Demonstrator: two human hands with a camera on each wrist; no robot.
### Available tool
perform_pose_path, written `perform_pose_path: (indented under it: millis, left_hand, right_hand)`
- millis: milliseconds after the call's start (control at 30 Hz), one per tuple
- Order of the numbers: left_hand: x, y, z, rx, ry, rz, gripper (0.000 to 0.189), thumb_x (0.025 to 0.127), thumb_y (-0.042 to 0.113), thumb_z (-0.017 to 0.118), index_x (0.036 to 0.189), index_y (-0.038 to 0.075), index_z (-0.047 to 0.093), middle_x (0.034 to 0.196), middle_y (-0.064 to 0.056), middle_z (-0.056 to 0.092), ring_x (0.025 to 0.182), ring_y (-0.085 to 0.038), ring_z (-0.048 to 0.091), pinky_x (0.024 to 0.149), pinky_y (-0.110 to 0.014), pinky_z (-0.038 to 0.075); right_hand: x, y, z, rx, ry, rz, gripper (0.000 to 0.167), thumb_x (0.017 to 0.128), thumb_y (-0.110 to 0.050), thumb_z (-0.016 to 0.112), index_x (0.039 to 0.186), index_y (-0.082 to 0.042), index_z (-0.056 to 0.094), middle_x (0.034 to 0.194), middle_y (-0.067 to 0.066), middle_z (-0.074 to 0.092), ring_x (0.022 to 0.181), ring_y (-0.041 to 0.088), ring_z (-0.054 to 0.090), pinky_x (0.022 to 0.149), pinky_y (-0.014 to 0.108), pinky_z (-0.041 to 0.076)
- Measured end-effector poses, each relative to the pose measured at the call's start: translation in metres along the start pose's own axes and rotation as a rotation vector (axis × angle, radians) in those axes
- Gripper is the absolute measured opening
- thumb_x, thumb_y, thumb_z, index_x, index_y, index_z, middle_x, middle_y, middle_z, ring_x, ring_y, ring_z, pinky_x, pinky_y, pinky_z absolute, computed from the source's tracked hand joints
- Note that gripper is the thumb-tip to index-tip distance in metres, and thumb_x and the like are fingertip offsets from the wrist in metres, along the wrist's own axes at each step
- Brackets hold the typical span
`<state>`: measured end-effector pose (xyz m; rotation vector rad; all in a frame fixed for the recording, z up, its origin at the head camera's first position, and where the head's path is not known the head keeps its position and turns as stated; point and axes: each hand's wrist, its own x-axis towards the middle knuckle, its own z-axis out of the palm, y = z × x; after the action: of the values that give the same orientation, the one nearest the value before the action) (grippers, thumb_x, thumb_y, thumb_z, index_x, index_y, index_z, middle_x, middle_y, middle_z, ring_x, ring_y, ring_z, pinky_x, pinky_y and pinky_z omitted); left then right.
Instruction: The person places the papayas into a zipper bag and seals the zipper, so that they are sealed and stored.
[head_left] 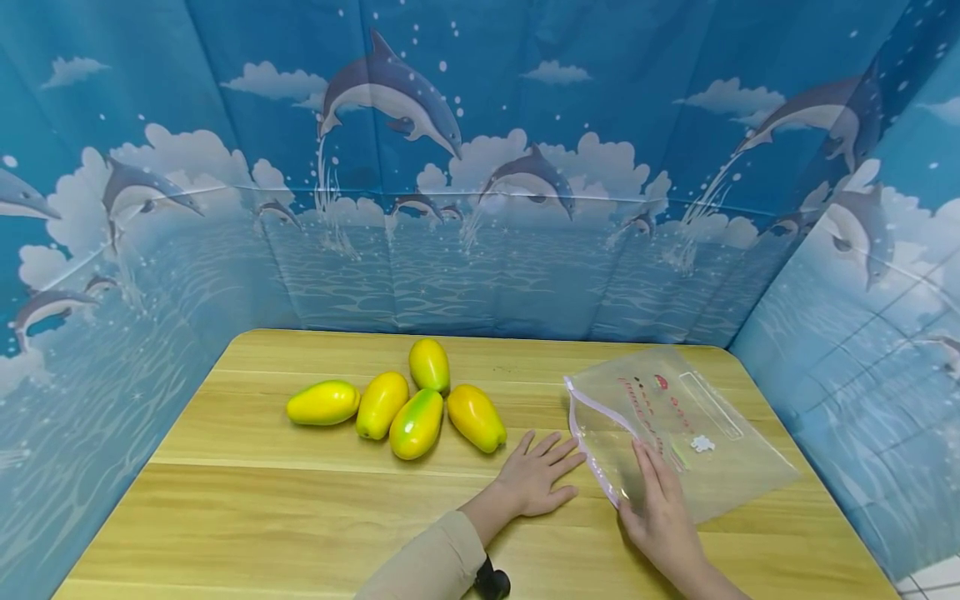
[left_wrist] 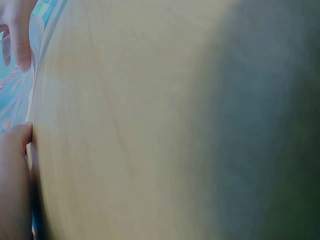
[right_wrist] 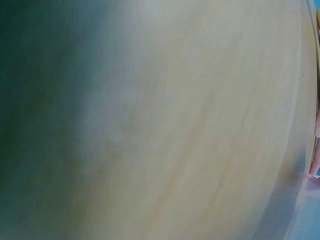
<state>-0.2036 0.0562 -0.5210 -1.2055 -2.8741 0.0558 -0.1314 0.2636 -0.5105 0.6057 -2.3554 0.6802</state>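
My left hand (head_left: 536,479), in a beige sleeve, is spread with straight fingers low over the table, its fingertips at the mouth of a clear zip bag (head_left: 720,467). The bag lies on the right with a pale purple zip edge, red print and a white motif. My right hand (head_left: 663,517) holds the bag near the front end of its mouth, which gapes a little. In the left wrist view the right hand (left_wrist: 20,35) shows beside the bag, and the left thumb (left_wrist: 20,134) sits below. The right wrist view is mostly blurred table.
Several smooth yellow-green fruits, like mangoes or papayas, lie grouped left of the hands; one is a yellow fruit (head_left: 476,418) nearest the left hand. The wooden table (head_left: 225,517) meets a blue dolphin-print curtain (head_left: 480,275) at its back and sides. A small black object (head_left: 493,581) shows under the left forearm.
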Motion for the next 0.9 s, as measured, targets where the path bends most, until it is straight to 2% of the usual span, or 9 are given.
perform_pose_path:
  millis: [100, 267, 367, 467, 533, 633, 700, 833, 900]
  left_hand:
    - [-0.0003, 0.0003, -0.0004, 0.000, 0.000, 0.001, 0.054, 0.094, 0.056, 0.019, 0.145, 0.038, 0.016, 0.151, 0.016, 0.012, 0.138, -0.010, 0.012, 0.113, -0.040, 0.014]
    - [-0.0002, 0.0008, -0.0015, -0.005, -0.003, 0.001, 0.053, 0.095, 0.056, 0.019, 0.145, 0.038, 0.017, 0.151, 0.016, 0.013, 0.138, -0.010, 0.012, 0.113, -0.040, 0.014]
    - [-0.0003, 0.0011, -0.0016, -0.005, -0.003, -0.001, 0.053, 0.095, 0.056, 0.019, 0.145, 0.038, 0.017, 0.151, 0.016, 0.013, 0.138, -0.010, 0.012, 0.113, -0.040, 0.014]
    - [-0.0008, 0.0012, -0.0019, -0.005, -0.001, -0.003, 0.053, 0.094, 0.056, 0.020, 0.145, 0.038, 0.018, 0.151, 0.016, 0.014, 0.138, -0.010, 0.013, 0.113, -0.040, 0.014]
    - [-0.0009, 0.0011, -0.0021, -0.007, -0.001, -0.003, 0.053, 0.094, 0.056, 0.020, 0.145, 0.038, 0.018, 0.151, 0.016, 0.014, 0.138, -0.010, 0.013, 0.113, -0.040, 0.014]
    - [-0.0010, 0.0011, -0.0023, -0.011, 0.001, -0.001, 0.054, 0.094, 0.056, 0.020, 0.145, 0.037, 0.018, 0.151, 0.015, 0.014, 0.138, -0.010, 0.013, 0.113, -0.040, 0.014]
    - [-0.0010, 0.0011, -0.0021, -0.012, 0.001, 0.000, 0.054, 0.095, 0.056, 0.020, 0.145, 0.037, 0.017, 0.151, 0.015, 0.014, 0.138, -0.010, 0.013, 0.113, -0.040, 0.014]
    - [-0.0008, 0.0010, -0.0011, -0.008, 0.002, 0.000, 0.054, 0.094, 0.056, 0.019, 0.145, 0.038, 0.017, 0.151, 0.015, 0.014, 0.138, -0.010, 0.012, 0.113, -0.040, 0.014]
    - [-0.0005, 0.0009, -0.0005, -0.009, 0.002, 0.001, 0.054, 0.094, 0.056, 0.019, 0.145, 0.038, 0.017, 0.151, 0.016, 0.013, 0.138, -0.010, 0.012, 0.113, -0.040, 0.013]
  right_hand:
    - [-0.0011, 0.0004, 0.0010, 0.007, 0.009, 0.008, 0.075, 0.075, -0.020, 0.058, 0.137, 0.009, 0.029, 0.136, 0.029, 0.033, 0.129, 0.029, 0.027, 0.112, 0.019, 0.011]
    - [-0.0028, 0.0010, 0.0043, 0.000, 0.049, 0.023, 0.076, 0.085, -0.040, 0.051, 0.137, 0.010, 0.028, 0.135, 0.029, 0.032, 0.130, 0.029, 0.026, 0.111, 0.018, 0.010]
    - [-0.0019, 0.0002, 0.0043, 0.017, 0.089, 0.043, 0.083, 0.074, -0.025, 0.068, 0.137, 0.010, 0.027, 0.133, 0.032, 0.032, 0.131, 0.028, 0.025, 0.111, 0.018, 0.011]
    - [-0.0010, -0.0014, 0.0033, 0.059, 0.120, 0.066, 0.093, 0.061, -0.009, 0.074, 0.138, 0.010, 0.025, 0.133, 0.033, 0.031, 0.132, 0.023, 0.022, 0.111, 0.018, 0.012]
    - [-0.0016, -0.0021, 0.0032, 0.083, 0.133, 0.076, 0.092, 0.068, -0.019, 0.077, 0.138, 0.011, 0.025, 0.134, 0.033, 0.029, 0.132, 0.020, 0.021, 0.111, 0.018, 0.012]
    - [-0.0036, -0.0025, 0.0036, 0.117, 0.137, 0.094, 0.088, 0.078, -0.035, 0.069, 0.138, 0.010, 0.023, 0.135, 0.032, 0.027, 0.133, 0.015, 0.018, 0.111, 0.017, 0.012]
    - [-0.0048, -0.0025, 0.0043, 0.119, 0.149, 0.099, 0.091, 0.073, -0.024, 0.076, 0.138, 0.011, 0.022, 0.135, 0.033, 0.026, 0.133, 0.014, 0.017, 0.110, 0.016, 0.013]
    - [-0.0064, -0.0021, 0.0057, 0.102, 0.184, 0.112, 0.112, 0.043, 0.014, 0.081, 0.139, 0.010, 0.022, 0.135, 0.033, 0.027, 0.133, 0.014, 0.017, 0.109, 0.013, 0.013]
    - [-0.0068, -0.0021, 0.0059, 0.096, 0.182, 0.127, 0.115, 0.042, 0.015, 0.082, 0.139, 0.009, 0.021, 0.137, 0.032, 0.026, 0.133, 0.013, 0.017, 0.109, 0.013, 0.013]
